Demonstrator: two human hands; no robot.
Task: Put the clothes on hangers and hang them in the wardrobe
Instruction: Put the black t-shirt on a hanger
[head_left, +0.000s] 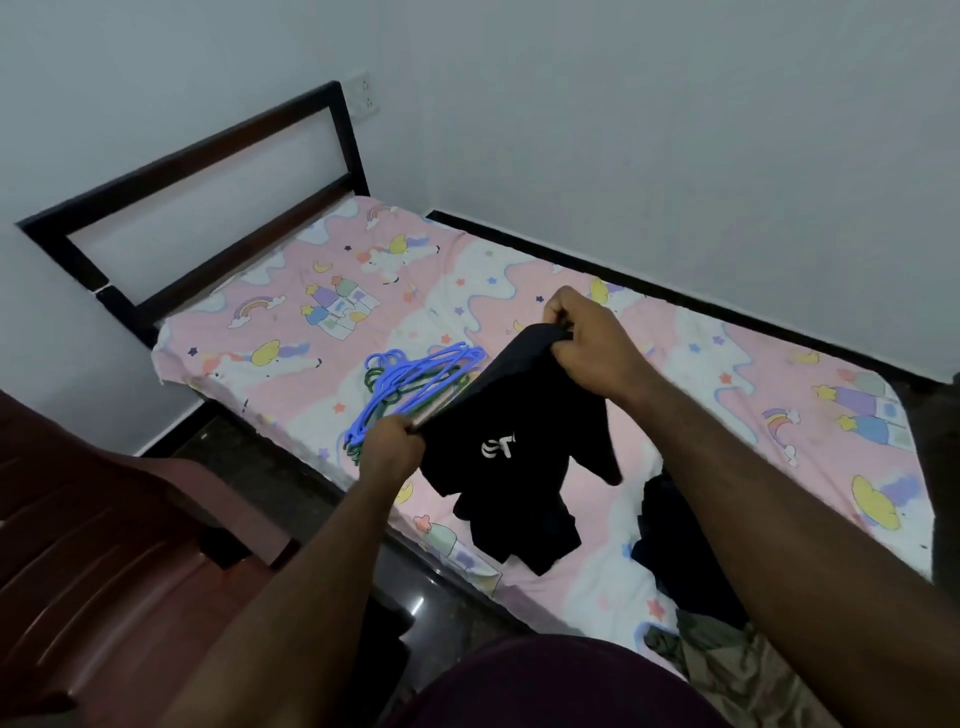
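We find both hands raised over the bed (597, 499), holding a black shirt (511, 441) stretched between them. The left hand (390, 447) has its fingers curled tight on one top corner of the shirt; a pale edge shows at that grip, though we cannot tell what it is. The right hand (587, 345) pinches the other top corner, fingers bunched on the cloth. The shirt hangs above the sheet, white lettering facing us, its lower end just over the bed's near edge. A pile of blue and green hangers (415, 382) lies on the sheet beyond the left hand, apart from the shirt. Dark clothes (675, 530) lie heaped on the bed under the right forearm, with an olive garment (727, 660) nearer us. A brown chair (93, 545) stands at lower left.
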